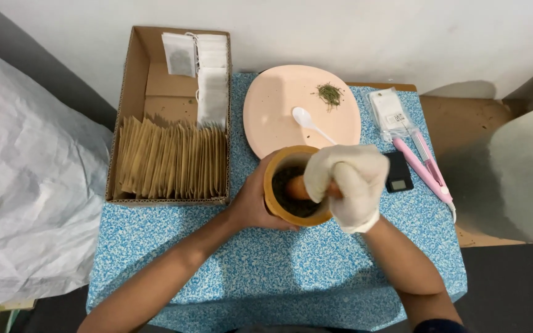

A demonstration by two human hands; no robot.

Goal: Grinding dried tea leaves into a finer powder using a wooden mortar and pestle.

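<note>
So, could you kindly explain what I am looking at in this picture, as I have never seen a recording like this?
There is no machine here: a camera worn on a person's head looks down at their own two hands. The left hand, bare, steadies a wooden mortar holding dark crushed material. The right hand, in a white glove, grips a wooden pestle inside it. They work on a blue speckled table. Behind lie a pink plate with a white spoon and some dried herbs, a cardboard box of paper sachets, a small black scale and a pink tool.

Blue speckled table (266, 271): cardboard box (132, 86), pink plate (272, 111), mortar (272, 185), scale (398, 174).
</note>
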